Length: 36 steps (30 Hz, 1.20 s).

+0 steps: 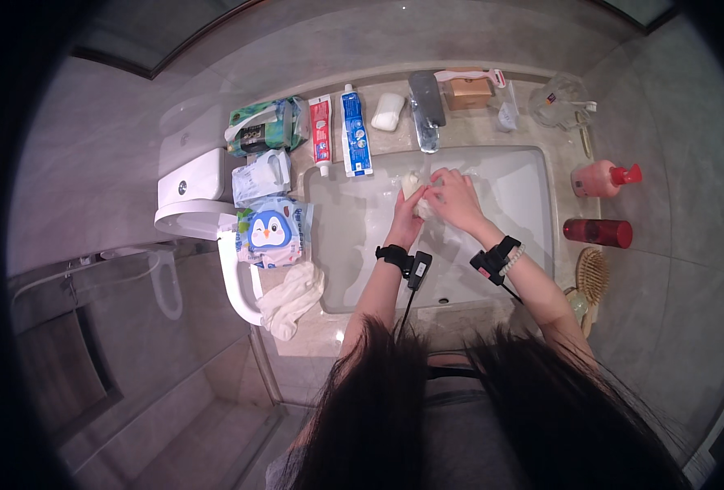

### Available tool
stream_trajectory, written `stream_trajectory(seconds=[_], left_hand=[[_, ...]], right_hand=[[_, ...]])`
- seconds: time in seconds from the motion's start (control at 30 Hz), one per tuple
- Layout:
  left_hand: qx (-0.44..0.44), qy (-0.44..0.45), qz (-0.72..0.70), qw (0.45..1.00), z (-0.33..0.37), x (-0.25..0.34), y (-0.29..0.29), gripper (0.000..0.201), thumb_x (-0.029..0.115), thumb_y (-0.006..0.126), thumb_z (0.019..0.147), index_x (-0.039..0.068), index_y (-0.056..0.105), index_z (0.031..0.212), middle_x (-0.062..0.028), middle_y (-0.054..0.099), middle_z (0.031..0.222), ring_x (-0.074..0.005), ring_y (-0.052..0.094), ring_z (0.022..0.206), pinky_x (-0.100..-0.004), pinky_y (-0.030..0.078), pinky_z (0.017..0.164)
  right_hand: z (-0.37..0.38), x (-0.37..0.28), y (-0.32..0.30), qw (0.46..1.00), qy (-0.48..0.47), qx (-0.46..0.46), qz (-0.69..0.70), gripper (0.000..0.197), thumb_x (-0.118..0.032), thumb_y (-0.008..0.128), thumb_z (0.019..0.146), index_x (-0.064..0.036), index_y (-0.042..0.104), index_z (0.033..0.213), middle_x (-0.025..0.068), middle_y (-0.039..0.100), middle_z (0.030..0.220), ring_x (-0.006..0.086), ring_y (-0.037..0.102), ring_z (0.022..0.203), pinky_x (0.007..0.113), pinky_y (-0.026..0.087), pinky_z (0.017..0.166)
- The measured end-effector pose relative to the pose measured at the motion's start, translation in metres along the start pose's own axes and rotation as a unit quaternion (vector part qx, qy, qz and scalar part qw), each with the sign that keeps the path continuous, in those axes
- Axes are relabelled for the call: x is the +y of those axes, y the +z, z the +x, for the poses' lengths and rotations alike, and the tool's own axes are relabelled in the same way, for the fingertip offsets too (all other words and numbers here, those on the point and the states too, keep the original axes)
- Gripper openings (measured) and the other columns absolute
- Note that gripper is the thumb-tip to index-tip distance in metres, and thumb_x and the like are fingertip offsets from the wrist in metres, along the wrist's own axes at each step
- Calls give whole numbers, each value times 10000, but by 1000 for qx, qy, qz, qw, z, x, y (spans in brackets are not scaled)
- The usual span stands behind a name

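You hold a wet-looking white cloth (pixel 412 181) over the sink (pixel 525 196), toward twelve o'clock of the basin and just short of the tap (pixel 426 102). The step in hand appears to be working that cloth by fingers; the next move seems to call for a secure left hold while the right shifts its grip. Your left hand (pixel 407 219) reaches in from seven o'clock, thumb and fingers pinching the cloth. Your right hand (pixel 457 204) angles in from four o'clock, wrist bent, fingers curled with tips at the cloth; whether they pinch it cannot be told. Both wrists are raised clear of the basin's rim.
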<state>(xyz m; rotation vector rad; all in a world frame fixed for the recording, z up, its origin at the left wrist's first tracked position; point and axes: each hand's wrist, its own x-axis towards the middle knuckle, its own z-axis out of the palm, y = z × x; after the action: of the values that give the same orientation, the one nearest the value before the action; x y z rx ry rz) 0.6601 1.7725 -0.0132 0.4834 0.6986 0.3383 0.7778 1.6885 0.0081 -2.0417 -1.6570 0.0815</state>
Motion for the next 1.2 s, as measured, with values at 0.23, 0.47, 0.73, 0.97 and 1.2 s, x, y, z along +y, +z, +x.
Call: stream_trajectory(seconds=[0.23,0.47,0.73,0.97,1.2], left_hand=[[-45,-21,50,998,-4,-1,4,338,231,470,907,144,359,1214,-57,562,1017,-106,548,686,-223,456,558],[-58,-44,133,988,-33,12,7,423,245,456,906,77,307,1265,-102,522,1125,-208,590,900,-344,478,790],[-110,-140,230,957,-40,23,1,456,137,529,844,45,333,1246,-88,512,1125,-178,574,942,-315,510,774],[-41,-123,307,943,-15,-12,-9,386,157,635,770,77,482,1115,-36,575,971,-93,569,717,-213,466,557],[6,-33,501,865,-3,-13,-18,366,313,601,783,48,538,1028,-72,597,777,-109,567,672,-223,423,550]], right_hand=[[14,19,14,457,519,-102,715,280,-320,539,849,-56,549,941,50,559,831,166,584,688,309,469,610],[23,19,30,629,408,-107,653,229,-214,469,854,-64,502,1025,61,587,834,152,586,730,321,482,626],[43,-1,16,421,400,-24,814,241,-181,391,858,-62,483,1045,138,586,849,245,573,774,334,473,691],[46,-1,42,411,335,-35,847,110,-175,417,854,-96,493,861,43,466,630,161,460,549,295,392,503],[49,4,54,527,431,69,729,247,-334,460,889,-104,492,805,-5,442,619,109,398,477,258,324,415]])
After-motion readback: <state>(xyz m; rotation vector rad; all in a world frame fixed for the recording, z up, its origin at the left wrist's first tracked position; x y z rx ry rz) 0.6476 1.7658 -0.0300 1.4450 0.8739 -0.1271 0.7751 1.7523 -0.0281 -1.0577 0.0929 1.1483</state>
